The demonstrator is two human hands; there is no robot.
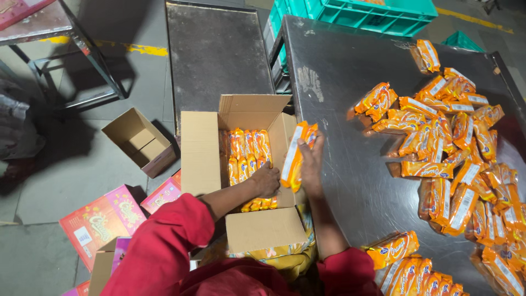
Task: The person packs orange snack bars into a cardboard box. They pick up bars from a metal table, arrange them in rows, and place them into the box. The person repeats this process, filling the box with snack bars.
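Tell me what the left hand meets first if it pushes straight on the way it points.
Likely the orange packets standing in the open cardboard box; the left hand already reaches in towards them, though depth is unclear.

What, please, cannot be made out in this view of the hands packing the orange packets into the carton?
- Head view: the carton floor is hidden by packed packets and the left hand.
- How many packets the right hand holds: the held orange packets overlap.
- The packet pile on the steel table is cut off by the right edge.

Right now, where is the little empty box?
In the head view, the small empty cardboard box sits on the floor at the left, beside the big open carton and above the pink boxes.
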